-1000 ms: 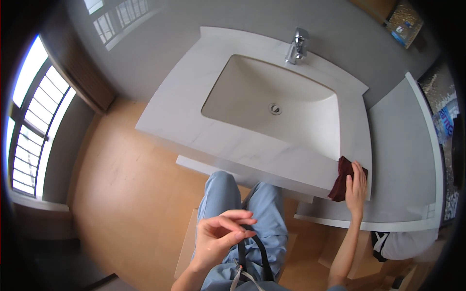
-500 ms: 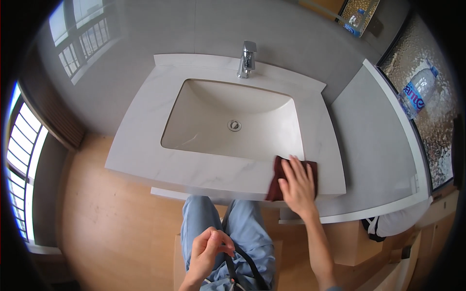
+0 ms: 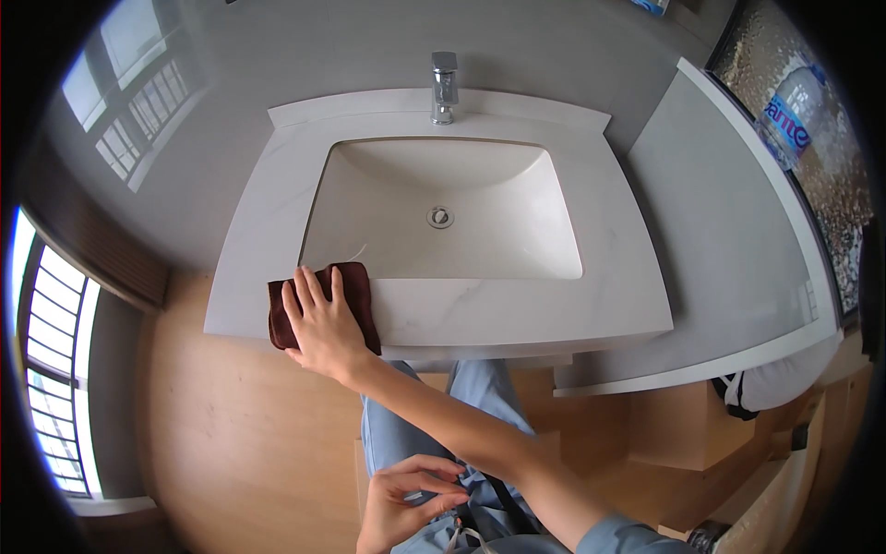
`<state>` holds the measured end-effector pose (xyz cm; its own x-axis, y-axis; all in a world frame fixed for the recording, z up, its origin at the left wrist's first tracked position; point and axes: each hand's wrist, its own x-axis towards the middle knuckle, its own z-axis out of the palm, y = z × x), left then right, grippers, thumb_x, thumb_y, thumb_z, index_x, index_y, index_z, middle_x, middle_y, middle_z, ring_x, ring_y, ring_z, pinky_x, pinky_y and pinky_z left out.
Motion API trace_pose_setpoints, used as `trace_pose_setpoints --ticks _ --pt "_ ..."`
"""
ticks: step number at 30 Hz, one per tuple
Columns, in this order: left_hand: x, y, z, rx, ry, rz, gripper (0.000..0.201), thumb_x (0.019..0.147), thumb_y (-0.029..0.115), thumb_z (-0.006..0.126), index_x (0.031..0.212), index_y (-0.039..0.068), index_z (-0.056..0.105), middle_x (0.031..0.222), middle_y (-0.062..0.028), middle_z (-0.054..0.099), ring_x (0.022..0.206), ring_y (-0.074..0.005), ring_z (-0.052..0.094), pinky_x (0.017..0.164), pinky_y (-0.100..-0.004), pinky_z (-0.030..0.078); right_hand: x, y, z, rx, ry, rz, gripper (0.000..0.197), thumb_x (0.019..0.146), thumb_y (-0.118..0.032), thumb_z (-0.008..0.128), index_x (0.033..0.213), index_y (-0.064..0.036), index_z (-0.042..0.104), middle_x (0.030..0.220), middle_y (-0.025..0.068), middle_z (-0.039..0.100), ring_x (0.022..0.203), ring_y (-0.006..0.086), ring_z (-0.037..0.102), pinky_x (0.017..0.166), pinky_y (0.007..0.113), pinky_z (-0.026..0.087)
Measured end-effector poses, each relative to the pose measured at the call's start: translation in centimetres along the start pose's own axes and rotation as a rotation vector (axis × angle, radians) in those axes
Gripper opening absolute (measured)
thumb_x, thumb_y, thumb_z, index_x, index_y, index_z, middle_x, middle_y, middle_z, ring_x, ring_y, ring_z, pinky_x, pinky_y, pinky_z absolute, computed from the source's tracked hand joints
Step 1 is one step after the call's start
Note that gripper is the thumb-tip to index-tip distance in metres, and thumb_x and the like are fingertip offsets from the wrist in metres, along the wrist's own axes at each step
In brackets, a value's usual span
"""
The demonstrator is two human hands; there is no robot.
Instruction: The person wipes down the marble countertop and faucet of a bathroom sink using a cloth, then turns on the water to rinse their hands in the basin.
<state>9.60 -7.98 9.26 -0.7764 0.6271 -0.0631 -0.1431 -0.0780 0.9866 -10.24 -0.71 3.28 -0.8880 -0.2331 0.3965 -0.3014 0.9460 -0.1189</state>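
Note:
My right arm reaches across my body to the left. My right hand (image 3: 325, 332) lies spread on a folded dark brown cloth (image 3: 358, 294), pressing it against the front left of the white marbled countertop (image 3: 517, 309). The cloth touches the sink's near left corner and hangs slightly over the counter's front edge. My left hand (image 3: 406, 499) rests above my lap, loosely curled, with a gap between thumb and fingers and nothing visible in it. Beyond the cloth is the rectangular white sink (image 3: 498, 245) with a round metal drain (image 3: 440, 217). A chrome faucet (image 3: 444, 88) stands behind it.
At right, a grey panel with a white edge (image 3: 812, 332) borders the counter. A clear plastic bottle (image 3: 789, 115) with a blue label is beyond it. A barred window (image 3: 55, 360) is at far left. Below the panel lies a white-and-black item (image 3: 775, 380).
My right hand has moved the cloth from the counter's front right to its front left. My left hand has lowered and its fingers have loosened. The view has shifted slightly.

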Motion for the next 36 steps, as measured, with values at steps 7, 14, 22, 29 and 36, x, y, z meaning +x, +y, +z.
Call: trace_pose_setpoints --ticks 7,14,22,29,36 --pt "0.0 1.4 0.8 0.112 0.025 0.02 0.018 0.067 0.001 0.093 0.077 0.001 0.078 0.098 -0.0131 0.074 0.087 -0.0191 0.071 0.074 -0.0313 0.058 -1.9 2.3 -0.9 0.139 0.038 -0.068 0.091 0.075 -0.047 0.082 0.145 -0.0017 0.047 0.153 0.019 0.045 0.147 0.0307 0.036 0.121 0.055 0.024" --pt "-0.2 1.9 0.7 -0.054 -0.052 -0.01 0.015 0.095 0.009 0.071 0.085 -0.003 0.069 0.099 -0.0138 0.072 0.089 -0.0202 0.067 0.077 -0.0304 0.052 -10.9 10.5 -8.2 0.13 -0.031 0.004 0.084 0.075 -0.049 0.081 0.142 -0.0055 0.053 0.151 0.0177 0.047 0.144 0.0326 0.04 0.117 0.054 0.03" --pt "1.2 1.0 1.1 -0.021 -0.21 -0.036 0.037 0.109 0.021 0.048 0.084 -0.002 0.062 0.089 -0.0087 0.066 0.082 -0.0149 0.061 0.073 -0.0292 0.048 -27.3 25.2 -16.9 -0.242 0.019 0.509 0.048 0.103 -0.026 0.05 0.148 -0.0099 0.05 0.154 0.0136 0.046 0.142 0.0338 0.042 0.118 0.049 0.031" --pt "2.2 0.5 2.0 -0.509 -0.303 0.103 0.011 0.099 0.008 0.067 0.095 -0.002 0.064 0.087 -0.0055 0.069 0.083 -0.0115 0.064 0.074 -0.026 0.051 -30.5 29.1 -17.1 -0.355 0.028 0.654 0.046 0.109 -0.028 0.038 0.15 -0.0105 0.047 0.153 0.0126 0.047 0.141 0.0325 0.043 0.118 0.045 0.029" --pt "2.6 1.8 3.3 -0.462 -0.305 0.179 0.01 0.089 -0.003 0.075 0.097 -0.008 0.076 0.097 -0.0189 0.076 0.083 -0.0237 0.07 0.072 -0.0325 0.056 -30.1 28.1 -16.8 -0.397 0.01 0.648 0.049 0.107 -0.029 0.042 0.151 -0.0072 0.044 0.155 0.0161 0.044 0.142 0.0356 0.041 0.119 0.049 0.027"
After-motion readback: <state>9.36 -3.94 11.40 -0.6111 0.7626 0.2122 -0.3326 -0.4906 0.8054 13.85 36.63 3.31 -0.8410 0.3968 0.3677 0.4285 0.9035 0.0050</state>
